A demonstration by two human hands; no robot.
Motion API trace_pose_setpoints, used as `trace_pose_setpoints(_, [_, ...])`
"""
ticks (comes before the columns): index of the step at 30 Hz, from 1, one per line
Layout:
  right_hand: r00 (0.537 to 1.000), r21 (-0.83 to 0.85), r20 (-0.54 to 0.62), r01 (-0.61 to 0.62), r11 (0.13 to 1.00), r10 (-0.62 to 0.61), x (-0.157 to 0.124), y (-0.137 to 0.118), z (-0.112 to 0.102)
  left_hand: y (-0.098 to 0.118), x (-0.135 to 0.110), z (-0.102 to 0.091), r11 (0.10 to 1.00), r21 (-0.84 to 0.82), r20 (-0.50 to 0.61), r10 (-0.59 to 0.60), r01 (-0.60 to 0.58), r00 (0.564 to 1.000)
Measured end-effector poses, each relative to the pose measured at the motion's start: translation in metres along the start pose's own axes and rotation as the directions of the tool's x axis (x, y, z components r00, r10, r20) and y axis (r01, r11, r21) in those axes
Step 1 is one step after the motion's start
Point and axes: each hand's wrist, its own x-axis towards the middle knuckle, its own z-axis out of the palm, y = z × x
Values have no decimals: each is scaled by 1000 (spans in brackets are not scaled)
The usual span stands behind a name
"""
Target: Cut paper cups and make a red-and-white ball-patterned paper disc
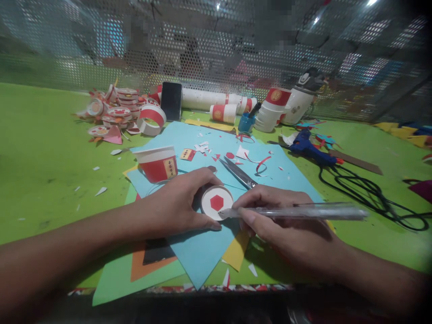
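Note:
A round white paper cup base [207,205] lies face up on the light blue paper [197,258], with a red hexagon [216,202] at its middle. Thumb and fingers of my left hand [182,202] grip its rim from the left. My right hand [286,216] holds a clear-barrelled pen [313,211], its tip touching the disc just below the hexagon. Scissors [238,173] rest behind the disc, blades pointing away and slightly apart. A cut red and white paper cup piece [157,164] stands beyond my left wrist.
Finished-looking paper discs [118,110] are heaped at back left, near a phone [171,101]. Stacked cups [273,108], a blue ink bottle [247,122] and a white flask [300,99] stand behind. At right lie a blue glue gun [310,148] and its black cord [367,189]. Paper scraps are scattered about.

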Motion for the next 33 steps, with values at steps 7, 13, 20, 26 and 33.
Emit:
trace_pose_setpoints(7, [1000, -31, 9, -9, 999, 9, -1, -1, 0, 2, 0, -1, 1000, 7, -13, 10, -10, 1000])
trace_pose_setpoints(13, [1000, -38, 21, -21, 999, 21, -1, -4, -1, 3, 0, -1, 1000, 12, -6, 5, -4, 1000])
trace_pose_setpoints(20, [999, -7, 7, -46, 999, 46, -1, -1, -1, 1, 0, -1, 999, 27, -9, 19, -19, 1000])
trace_pose_setpoints(26, [1000, -46, 17, -23, 999, 23, -1, -4, -2, 3, -1, -2, 999, 31, 2, 17, -17, 1000])
trace_pose_setpoints(33, [999, -54, 31, -36, 998, 38, 0, -2, -2, 2, 0, -1, 999, 27, 4, 29, -29, 1000])
